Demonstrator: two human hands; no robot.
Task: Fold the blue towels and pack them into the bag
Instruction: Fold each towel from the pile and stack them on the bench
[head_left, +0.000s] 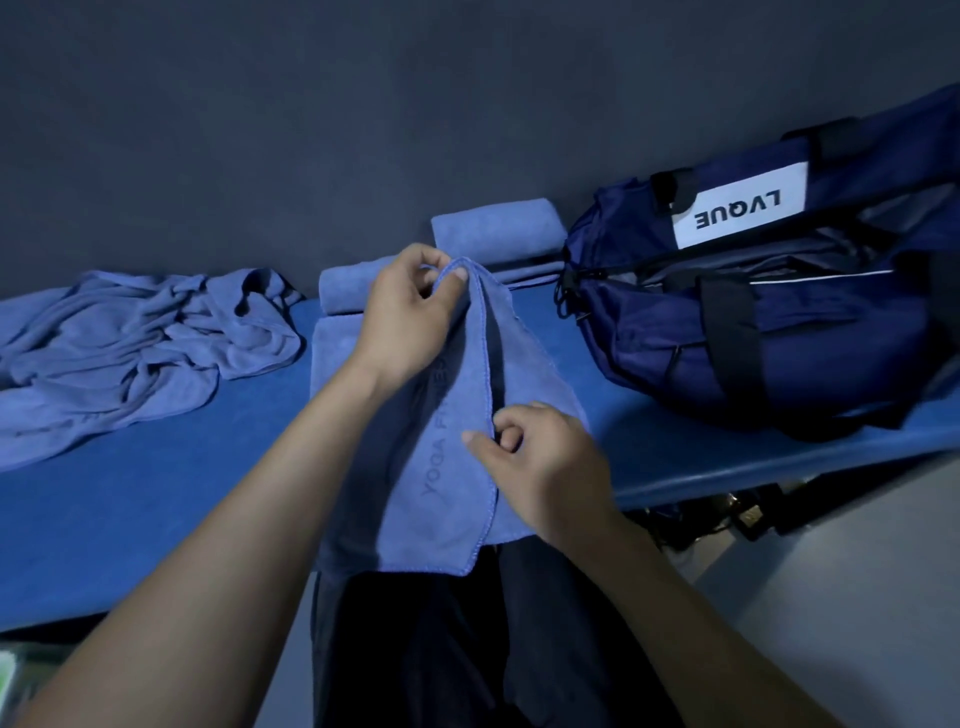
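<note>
The blue towel (447, 452) being folded lies in the centre of the frame, stretched lengthwise across the blue worktop (156, 509) with its near end hanging over the front edge. It bears dark lettering that reads "YOGA" and more. The left hand (410, 317) pinches the stitched edge at the far end, between thumb and curled fingers, and lifts it off the surface. The right hand (540, 457) pinches the same edge lower down, near the worktop's front. Between the two grips the hem rises as a ridge, so a lengthwise fold seems to be the step in hand.

At the upper centre, one folded towel (493, 228) lies beside the navy duffel bag (779, 312), which occupies the right of the frame; another folded towel (343, 291) sits partly behind the left hand. A crumpled heap of towels (140, 343) waits at the left, so the task looks well short of done and nothing appears packed yet.

The next move likely calls for carrying the held edge across to meet the opposite side, keeping both pinches level so the hems line up, then smoothing the cloth flat.
</note>
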